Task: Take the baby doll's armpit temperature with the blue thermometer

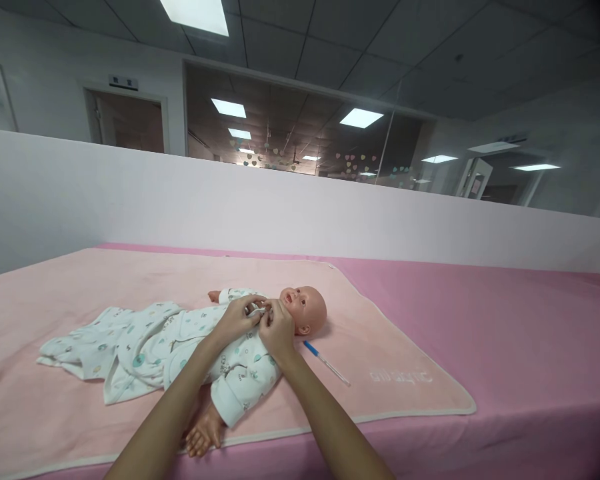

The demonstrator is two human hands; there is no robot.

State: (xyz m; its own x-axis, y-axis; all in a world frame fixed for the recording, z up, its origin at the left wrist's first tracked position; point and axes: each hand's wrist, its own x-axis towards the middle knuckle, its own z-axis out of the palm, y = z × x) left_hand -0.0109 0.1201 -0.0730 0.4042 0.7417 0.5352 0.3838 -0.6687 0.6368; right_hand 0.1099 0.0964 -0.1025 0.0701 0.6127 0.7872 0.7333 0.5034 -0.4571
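A baby doll lies on its back on a pale pink blanket, head to the right. It wears a white patterned sleepsuit. My left hand and my right hand meet at the doll's neck, fingers pinched on the sleepsuit's collar. One bare doll hand sticks out of a sleeve near the front edge. A thin blue-and-white thermometer lies on the blanket just right of my right hand.
The blanket covers a table with a darker pink sheet. A white partition wall runs along the far side, with glass and office rooms behind it.
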